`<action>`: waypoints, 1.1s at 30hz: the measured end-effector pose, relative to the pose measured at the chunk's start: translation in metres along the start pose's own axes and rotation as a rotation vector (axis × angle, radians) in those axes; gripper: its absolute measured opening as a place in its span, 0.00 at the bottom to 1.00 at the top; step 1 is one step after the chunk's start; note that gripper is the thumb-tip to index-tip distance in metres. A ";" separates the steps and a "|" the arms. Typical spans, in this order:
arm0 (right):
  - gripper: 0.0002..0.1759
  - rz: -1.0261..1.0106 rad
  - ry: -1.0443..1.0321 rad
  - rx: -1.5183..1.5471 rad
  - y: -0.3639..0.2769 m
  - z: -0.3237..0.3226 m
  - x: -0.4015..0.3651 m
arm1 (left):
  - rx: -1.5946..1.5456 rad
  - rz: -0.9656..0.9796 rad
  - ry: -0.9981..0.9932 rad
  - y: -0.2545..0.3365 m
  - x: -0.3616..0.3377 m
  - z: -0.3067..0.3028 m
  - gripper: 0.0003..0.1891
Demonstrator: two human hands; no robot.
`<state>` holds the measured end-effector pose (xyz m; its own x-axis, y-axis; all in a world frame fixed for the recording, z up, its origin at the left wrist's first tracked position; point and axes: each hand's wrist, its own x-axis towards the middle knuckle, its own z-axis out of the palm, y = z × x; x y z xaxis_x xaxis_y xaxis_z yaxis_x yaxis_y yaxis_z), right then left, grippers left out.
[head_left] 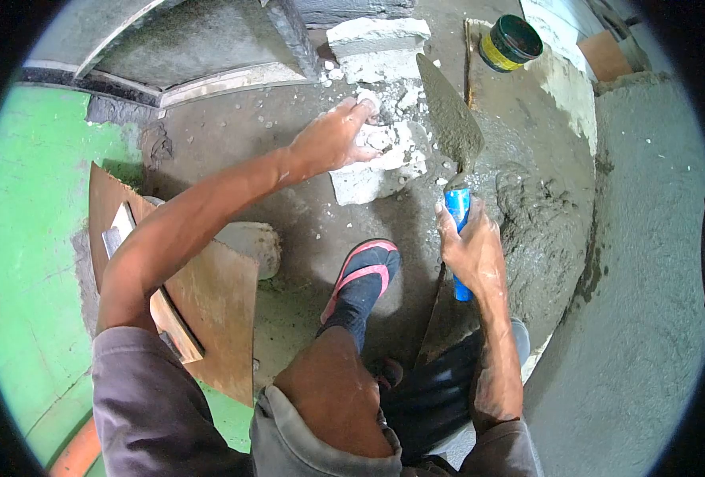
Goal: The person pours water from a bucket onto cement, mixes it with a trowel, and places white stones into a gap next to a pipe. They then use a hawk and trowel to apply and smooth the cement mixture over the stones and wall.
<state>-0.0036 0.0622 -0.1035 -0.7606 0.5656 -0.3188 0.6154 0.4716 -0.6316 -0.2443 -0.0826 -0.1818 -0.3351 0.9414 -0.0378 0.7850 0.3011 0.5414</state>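
My right hand [473, 242] is wrapped round the blue handle of a trowel [450, 119]. The trowel's grey, mortar-coated blade points up and slightly left. To the left, my left hand [340, 137] has its fingers curled round white rubble [378, 137] on top of a broken white block [368, 181]. Another white block [378, 48] lies farther up among loose chips. Wet grey mortar [537, 215] is heaped on a board to the right of the trowel.
A black and yellow tub [511, 43] stands on the board's far end. Plywood [217, 302] leans at lower left beside a whitish container [255, 248]. A grey rendered wall [639, 262] rises at right. My sandalled foot [364, 274] is at centre.
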 end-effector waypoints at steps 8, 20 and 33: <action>0.24 -0.033 -0.040 -0.009 -0.005 0.009 -0.008 | 0.031 0.069 0.079 -0.008 -0.013 0.018 0.31; 0.22 -0.220 -0.035 -0.079 -0.009 0.053 0.006 | -0.198 -0.365 0.031 -0.010 -0.009 0.002 0.24; 0.18 -0.273 -0.047 -0.056 -0.017 0.049 0.016 | -0.133 -0.125 0.311 -0.042 -0.012 0.034 0.27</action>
<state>-0.0362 0.0303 -0.1323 -0.9077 0.3811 -0.1757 0.3960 0.6393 -0.6591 -0.2554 -0.1014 -0.2329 -0.5832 0.8010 0.1354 0.6597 0.3697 0.6544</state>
